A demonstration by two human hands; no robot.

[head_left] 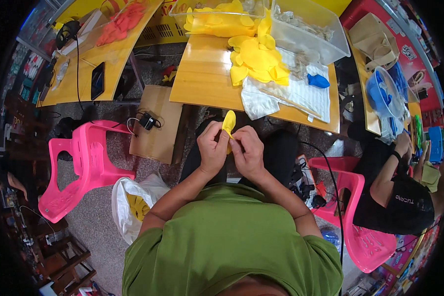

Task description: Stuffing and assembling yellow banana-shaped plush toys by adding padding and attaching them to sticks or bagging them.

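A small yellow fabric piece (229, 120) with a rounded top is held between my two hands above my lap, just off the table's near edge. My left hand (213, 148) pinches it from the left side. With its fingers closed, my right hand (248, 150) grips its lower right edge. The fingers cover the lower part of the piece. On the wooden table (202, 69) in front lies a loose pile of yellow fabric pieces (256, 58). Right of the pile, a small blue stuffed shape (318, 81) rests on a white cloth (306, 98).
A clear bin (313, 47) with pale scraps stands at the back right. A white sack (138, 200) with yellow material sits left of me. Pink chairs (86, 163) flank both sides. Another person (399, 192) sits at the right. A cardboard box (155, 123) lies below the table.
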